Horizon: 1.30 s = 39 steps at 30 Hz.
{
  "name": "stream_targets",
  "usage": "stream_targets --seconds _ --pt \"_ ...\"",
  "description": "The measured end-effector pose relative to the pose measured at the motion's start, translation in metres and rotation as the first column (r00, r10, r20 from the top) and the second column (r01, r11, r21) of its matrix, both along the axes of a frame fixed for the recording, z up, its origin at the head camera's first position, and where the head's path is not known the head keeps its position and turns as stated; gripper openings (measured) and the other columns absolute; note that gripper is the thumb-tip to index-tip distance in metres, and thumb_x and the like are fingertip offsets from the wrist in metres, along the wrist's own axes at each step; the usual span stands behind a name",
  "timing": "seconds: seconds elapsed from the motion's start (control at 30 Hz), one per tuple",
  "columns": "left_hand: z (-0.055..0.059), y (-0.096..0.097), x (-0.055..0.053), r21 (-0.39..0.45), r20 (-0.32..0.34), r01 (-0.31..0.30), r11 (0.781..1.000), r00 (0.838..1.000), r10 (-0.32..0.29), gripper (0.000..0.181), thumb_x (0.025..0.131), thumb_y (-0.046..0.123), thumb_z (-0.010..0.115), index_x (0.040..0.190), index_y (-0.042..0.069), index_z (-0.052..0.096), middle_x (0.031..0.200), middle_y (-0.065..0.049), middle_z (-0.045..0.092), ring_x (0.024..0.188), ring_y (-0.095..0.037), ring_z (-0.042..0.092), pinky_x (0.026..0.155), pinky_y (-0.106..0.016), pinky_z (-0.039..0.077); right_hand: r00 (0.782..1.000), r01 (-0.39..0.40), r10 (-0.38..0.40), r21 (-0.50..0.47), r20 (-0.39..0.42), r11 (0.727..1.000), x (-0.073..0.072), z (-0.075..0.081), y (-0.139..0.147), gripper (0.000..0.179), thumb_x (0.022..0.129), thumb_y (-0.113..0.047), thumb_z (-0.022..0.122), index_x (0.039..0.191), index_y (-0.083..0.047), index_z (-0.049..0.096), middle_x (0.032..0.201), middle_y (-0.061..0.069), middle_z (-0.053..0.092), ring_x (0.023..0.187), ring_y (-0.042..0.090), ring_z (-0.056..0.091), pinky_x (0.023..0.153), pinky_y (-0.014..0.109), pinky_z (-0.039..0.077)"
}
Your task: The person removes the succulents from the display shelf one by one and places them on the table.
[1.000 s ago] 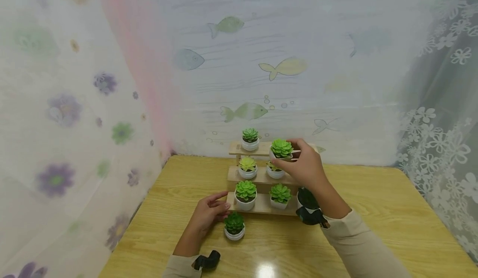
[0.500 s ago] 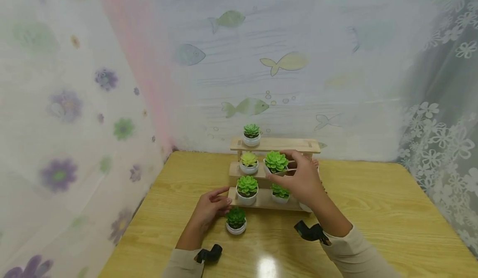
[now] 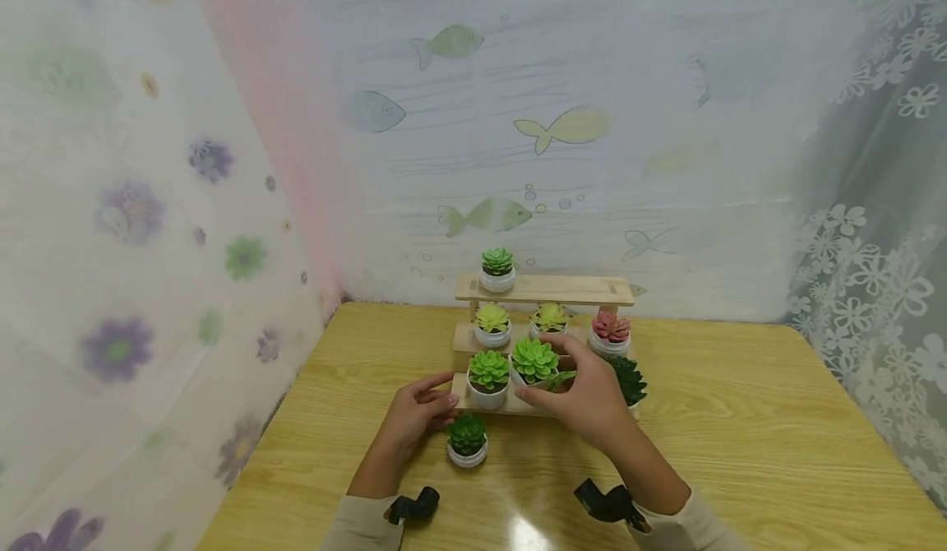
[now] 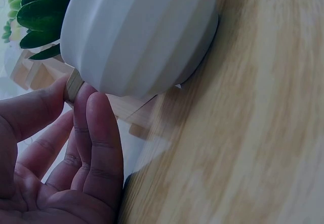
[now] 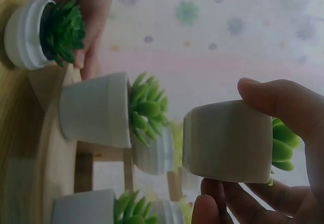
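On the table (image 3: 740,419) stands the tiered rack (image 3: 551,289): the top plant (image 3: 497,268) at its upper left, three middle plants (image 3: 550,317) along its middle tier, the front plant (image 3: 467,437) before its left end, the held plant (image 3: 533,361) above its bottom tier.

Nine potted plants (image 3: 488,380): four bright green, two yellowish, two dark green, one red. One three-tier shelf (image 3: 562,289), one table (image 3: 747,428), two hands (image 3: 414,414).

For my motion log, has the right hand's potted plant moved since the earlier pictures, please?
Yes: the potted plant has moved down from the top shelf toward the bottom shelf.
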State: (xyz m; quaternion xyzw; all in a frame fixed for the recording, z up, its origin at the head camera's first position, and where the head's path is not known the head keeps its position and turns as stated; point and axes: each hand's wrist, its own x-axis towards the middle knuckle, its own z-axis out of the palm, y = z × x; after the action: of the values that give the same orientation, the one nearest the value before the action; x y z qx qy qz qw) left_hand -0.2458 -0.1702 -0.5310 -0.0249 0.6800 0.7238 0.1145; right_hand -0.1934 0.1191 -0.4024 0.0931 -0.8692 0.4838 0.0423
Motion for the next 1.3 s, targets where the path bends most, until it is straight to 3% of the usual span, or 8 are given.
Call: stream_targets --seconds 0.3,0.5,0.87,1.3 --pt "0.000 0.000 0.000 0.002 0.006 -0.004 1.000 1.000 0.004 0.056 0.094 0.010 0.077 0.147 0.007 0.058 0.107 -0.010 0.077 0.083 -0.018 0.076 0.071 -0.031 0.063 1.000 -0.008 0.008 -0.003 0.009 1.000 0.008 -0.018 -0.005 0.077 0.074 -0.042 0.094 0.142 -0.033 0.059 0.138 0.004 0.062 0.102 0.021 0.067 0.079 0.035 0.058" --pt "-0.001 0.000 -0.001 -0.003 0.005 0.004 1.000 1.000 -0.004 0.057 0.093 0.012 0.078 0.146 0.009 0.060 0.106 -0.008 0.077 0.083 -0.018 0.076 0.071 -0.031 0.063 0.997 -0.054 0.057 -0.065 0.045 0.996 0.012 -0.031 -0.007 0.076 0.073 -0.039 0.096 0.140 -0.027 0.062 0.137 0.006 0.064 0.090 0.017 0.071 0.076 0.032 0.059" --pt "-0.005 -0.002 0.001 -0.010 -0.004 0.008 1.000 1.000 -0.008 0.056 0.094 0.013 0.078 0.147 0.009 0.059 0.106 -0.008 0.077 0.083 -0.018 0.077 0.071 -0.031 0.063 0.985 -0.166 0.169 -0.061 0.038 0.984 0.019 -0.051 -0.008 0.075 0.075 -0.030 0.095 0.142 -0.028 0.061 0.128 -0.004 0.069 0.108 0.016 0.068 0.087 0.040 0.060" --pt "-0.002 -0.001 -0.001 -0.014 0.005 -0.002 1.000 1.000 0.002 0.056 0.094 0.012 0.078 0.146 0.010 0.060 0.106 -0.008 0.077 0.083 -0.018 0.076 0.071 -0.031 0.062 0.973 -0.227 0.227 -0.005 0.032 0.974 0.017 -0.061 -0.008 0.073 0.078 -0.014 0.091 0.143 -0.016 0.059 0.133 0.005 0.067 0.109 0.022 0.069 0.087 0.043 0.061"
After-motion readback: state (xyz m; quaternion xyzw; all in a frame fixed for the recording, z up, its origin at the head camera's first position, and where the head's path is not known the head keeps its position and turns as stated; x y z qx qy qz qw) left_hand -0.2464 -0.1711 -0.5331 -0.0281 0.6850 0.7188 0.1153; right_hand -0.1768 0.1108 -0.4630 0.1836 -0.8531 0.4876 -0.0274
